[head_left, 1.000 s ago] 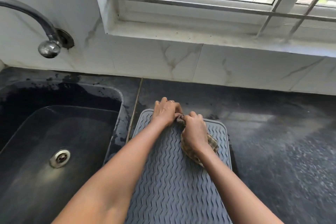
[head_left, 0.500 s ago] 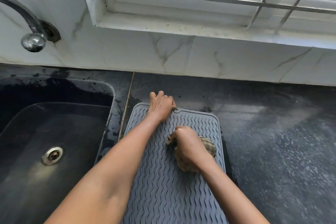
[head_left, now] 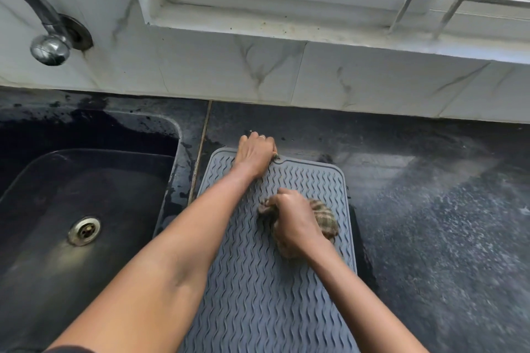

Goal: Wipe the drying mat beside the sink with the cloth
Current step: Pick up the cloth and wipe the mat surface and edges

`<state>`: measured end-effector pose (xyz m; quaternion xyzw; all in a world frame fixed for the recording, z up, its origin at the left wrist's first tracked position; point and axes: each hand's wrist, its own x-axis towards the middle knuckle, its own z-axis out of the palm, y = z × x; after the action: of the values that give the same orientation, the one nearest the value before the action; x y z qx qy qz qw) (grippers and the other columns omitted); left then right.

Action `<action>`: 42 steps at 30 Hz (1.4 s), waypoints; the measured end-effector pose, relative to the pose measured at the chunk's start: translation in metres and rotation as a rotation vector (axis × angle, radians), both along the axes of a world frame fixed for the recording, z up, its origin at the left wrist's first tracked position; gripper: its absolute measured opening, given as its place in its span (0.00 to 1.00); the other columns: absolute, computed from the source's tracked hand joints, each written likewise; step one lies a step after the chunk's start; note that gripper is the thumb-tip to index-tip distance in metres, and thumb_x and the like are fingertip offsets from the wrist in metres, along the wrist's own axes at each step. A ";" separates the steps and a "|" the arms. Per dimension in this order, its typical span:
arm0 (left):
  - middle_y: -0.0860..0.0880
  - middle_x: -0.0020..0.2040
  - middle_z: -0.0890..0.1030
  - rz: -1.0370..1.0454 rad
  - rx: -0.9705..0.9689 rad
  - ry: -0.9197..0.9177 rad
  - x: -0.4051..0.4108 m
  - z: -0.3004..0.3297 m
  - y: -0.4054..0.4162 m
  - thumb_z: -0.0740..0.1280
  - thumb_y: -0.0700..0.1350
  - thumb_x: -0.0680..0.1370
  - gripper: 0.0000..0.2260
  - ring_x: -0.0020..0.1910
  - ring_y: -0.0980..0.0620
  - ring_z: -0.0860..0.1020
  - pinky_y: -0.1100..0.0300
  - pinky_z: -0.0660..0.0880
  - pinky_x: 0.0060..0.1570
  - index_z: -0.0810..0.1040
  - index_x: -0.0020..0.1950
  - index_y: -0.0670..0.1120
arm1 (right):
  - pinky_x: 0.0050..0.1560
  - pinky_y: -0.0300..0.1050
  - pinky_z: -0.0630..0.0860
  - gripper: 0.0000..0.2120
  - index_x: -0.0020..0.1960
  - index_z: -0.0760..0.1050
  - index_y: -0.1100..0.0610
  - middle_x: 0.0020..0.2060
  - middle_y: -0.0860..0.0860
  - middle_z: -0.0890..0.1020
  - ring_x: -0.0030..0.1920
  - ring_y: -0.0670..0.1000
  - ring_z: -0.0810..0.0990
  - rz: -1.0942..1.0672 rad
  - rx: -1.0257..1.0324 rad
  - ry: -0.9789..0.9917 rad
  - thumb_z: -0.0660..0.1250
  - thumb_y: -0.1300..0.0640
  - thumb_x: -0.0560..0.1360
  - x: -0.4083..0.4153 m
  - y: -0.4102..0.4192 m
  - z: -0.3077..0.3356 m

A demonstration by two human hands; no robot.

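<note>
2 hands | grey wavy-ribbed mat (head_left: 258,295) | L hand (head_left: 255,156) flat on edge | R hand (head_left: 295,223) fisted round checked cloth (head_left: 325,219)

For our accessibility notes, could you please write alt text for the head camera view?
A person's right hand presses a bunched checked cloth onto a grey ridged drying mat, while the left hand holds down the mat's far edge. A dark sink lies left of the mat.

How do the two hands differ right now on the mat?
The left hand lies at the far edge of the drying mat, pinning it down, while the right hand sits nearer the middle. The left holds no cloth; the right is closed in a grip on the bunched checked cloth. Both rest on the mat.
</note>
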<state>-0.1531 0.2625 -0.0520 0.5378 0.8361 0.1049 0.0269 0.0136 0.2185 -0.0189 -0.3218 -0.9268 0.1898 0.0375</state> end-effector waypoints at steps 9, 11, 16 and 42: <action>0.42 0.58 0.77 0.004 -0.018 0.010 0.007 0.010 -0.003 0.58 0.45 0.82 0.10 0.59 0.42 0.73 0.50 0.70 0.54 0.75 0.59 0.44 | 0.53 0.53 0.76 0.14 0.51 0.81 0.61 0.49 0.57 0.80 0.52 0.57 0.76 -0.064 -0.015 0.033 0.65 0.71 0.70 -0.012 0.003 0.017; 0.41 0.59 0.76 0.014 -0.017 0.008 0.010 0.010 -0.005 0.57 0.43 0.82 0.10 0.59 0.42 0.73 0.49 0.71 0.53 0.74 0.59 0.43 | 0.52 0.52 0.77 0.14 0.51 0.80 0.61 0.48 0.57 0.79 0.52 0.57 0.76 -0.095 -0.023 0.028 0.65 0.73 0.70 -0.008 -0.009 0.012; 0.39 0.59 0.75 0.071 -0.019 -0.001 0.021 0.008 -0.007 0.56 0.36 0.81 0.10 0.57 0.41 0.73 0.48 0.73 0.52 0.72 0.60 0.39 | 0.52 0.50 0.79 0.10 0.47 0.81 0.60 0.48 0.57 0.83 0.51 0.57 0.81 -0.050 -0.202 -0.113 0.69 0.69 0.68 0.018 -0.033 0.013; 0.48 0.77 0.60 -0.211 -0.241 0.180 0.072 0.006 -0.120 0.53 0.63 0.79 0.28 0.74 0.47 0.60 0.42 0.60 0.69 0.57 0.76 0.53 | 0.53 0.44 0.75 0.23 0.55 0.82 0.58 0.47 0.54 0.80 0.50 0.55 0.78 -0.235 -0.149 0.054 0.62 0.73 0.65 0.062 -0.108 0.009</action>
<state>-0.0809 0.1427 -0.0464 0.6226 0.7806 -0.0479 0.0267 0.0756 0.1102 -0.0104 -0.4246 -0.8648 0.2610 0.0603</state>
